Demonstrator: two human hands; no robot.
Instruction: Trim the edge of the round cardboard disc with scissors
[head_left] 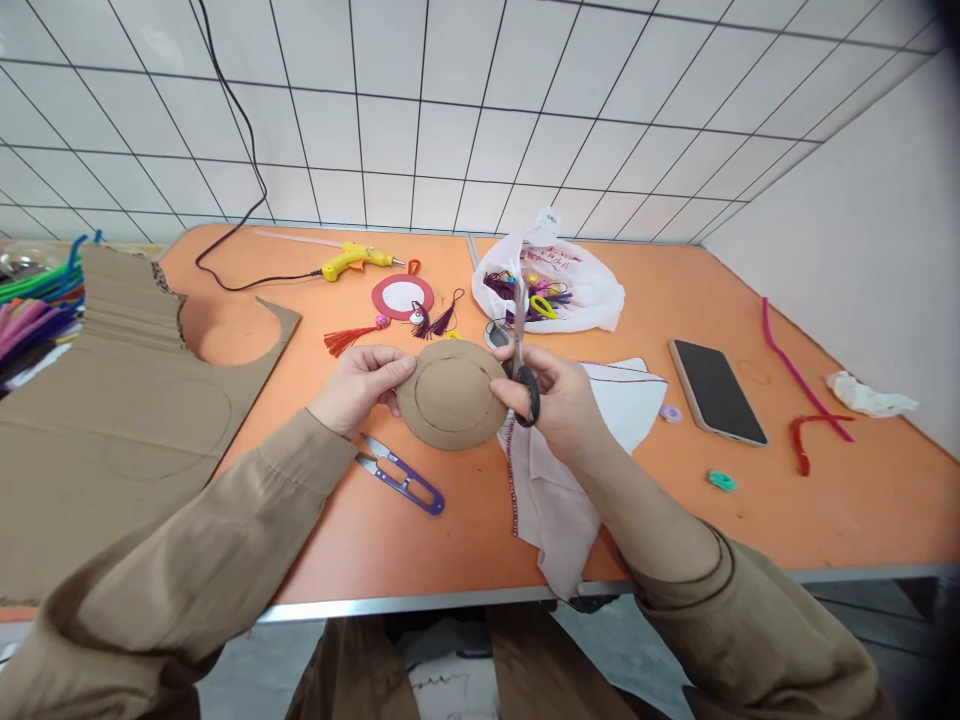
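Note:
A round cardboard disc (pixel 451 398) with a smaller circle drawn inside its rim is held up above the table. Its left edge is pinched between the thumb and fingers of my left hand (pixel 361 388). My right hand (pixel 564 400) grips black-handled scissors (pixel 530 394), blades pointing up and away, while its thumb also presses the disc's right edge. Below the disc lie purple thread snips (pixel 405 482). Under my right forearm is a white cloth (pixel 551 500) with dark red stitched edges. Just beyond the disc are a red-rimmed round piece (pixel 381 297) and purple tassels (pixel 442 318).
A large cardboard sheet (pixel 142 400) with a round cutout covers the left side. Behind are a yellow glue gun (pixel 352 261) with its cord and a white plastic bag (pixel 592 295) of tassels. A phone (pixel 718 390), a green coil (pixel 721 481) and pipe cleaners (pixel 799 375) lie right.

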